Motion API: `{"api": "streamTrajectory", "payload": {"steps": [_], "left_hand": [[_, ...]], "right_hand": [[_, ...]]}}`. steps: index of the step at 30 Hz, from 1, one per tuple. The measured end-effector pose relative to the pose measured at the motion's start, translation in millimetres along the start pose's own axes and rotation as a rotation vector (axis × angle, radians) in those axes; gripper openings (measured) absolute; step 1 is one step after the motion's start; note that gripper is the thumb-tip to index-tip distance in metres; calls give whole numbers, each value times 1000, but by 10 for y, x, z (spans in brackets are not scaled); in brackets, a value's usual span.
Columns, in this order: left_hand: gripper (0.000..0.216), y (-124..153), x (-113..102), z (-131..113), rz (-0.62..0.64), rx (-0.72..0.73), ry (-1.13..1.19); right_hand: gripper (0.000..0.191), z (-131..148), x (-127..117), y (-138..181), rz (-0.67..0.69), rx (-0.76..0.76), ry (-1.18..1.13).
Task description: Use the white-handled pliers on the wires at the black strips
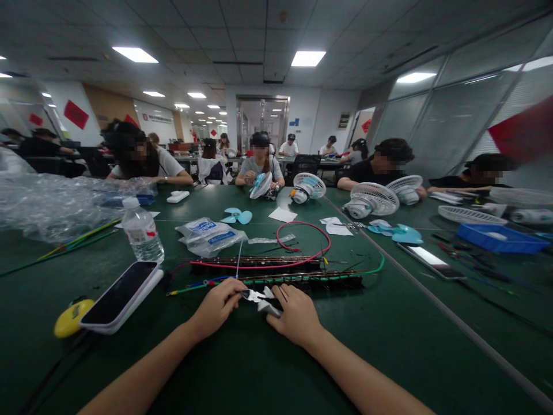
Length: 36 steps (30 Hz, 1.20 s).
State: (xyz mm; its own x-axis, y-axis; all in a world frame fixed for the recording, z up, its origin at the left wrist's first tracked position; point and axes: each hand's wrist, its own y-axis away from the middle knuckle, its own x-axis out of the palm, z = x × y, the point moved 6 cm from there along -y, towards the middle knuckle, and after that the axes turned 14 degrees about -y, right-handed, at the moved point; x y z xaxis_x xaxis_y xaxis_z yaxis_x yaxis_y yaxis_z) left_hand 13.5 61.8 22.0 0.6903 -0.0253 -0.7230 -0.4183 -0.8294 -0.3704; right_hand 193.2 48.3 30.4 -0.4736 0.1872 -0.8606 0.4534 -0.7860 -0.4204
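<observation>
A pair of pliers (254, 295) with pale grey handles is in my right hand (298, 314), its metal jaws pointing left. My left hand (218, 305) is closed in a pinch at the tip of the jaws; what sits between the fingers is too small to make out. Just beyond both hands lie two long dark strips (302, 280) side by side, with wires along them. A red wire (259, 267) runs over the far strip and loops up at the right. A green wire (375, 268) curves off the near strip. One thin white cable tie (239, 259) stands up near my left hand.
To the left are a water bottle (142, 233), a phone (121, 294) on a white case and a yellow round object (71, 319). Plastic bags (211, 237) and a blue fan blade (237, 216) lie farther back. Fan heads (371, 199) and people line the far side.
</observation>
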Motion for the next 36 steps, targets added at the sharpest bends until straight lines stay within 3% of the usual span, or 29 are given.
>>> {"api": "streamTrajectory", "payload": {"steps": [11,27,33,36], "left_hand": [[24,1,-8,-32,4,14,-5],[20,-16,-5,-25,-9,10,-27],[20,-12,-9,-31,-9,9,-6],[19,-12,-16,-40,-18,1,15]], "right_hand": [[37,-4,-1,9,-13,2,15],[38,-35,20,15,71,66,-12],[42,-19,-5,33,-4,12,-28],[33,-15,-14,34,-26,-17,-36]]}}
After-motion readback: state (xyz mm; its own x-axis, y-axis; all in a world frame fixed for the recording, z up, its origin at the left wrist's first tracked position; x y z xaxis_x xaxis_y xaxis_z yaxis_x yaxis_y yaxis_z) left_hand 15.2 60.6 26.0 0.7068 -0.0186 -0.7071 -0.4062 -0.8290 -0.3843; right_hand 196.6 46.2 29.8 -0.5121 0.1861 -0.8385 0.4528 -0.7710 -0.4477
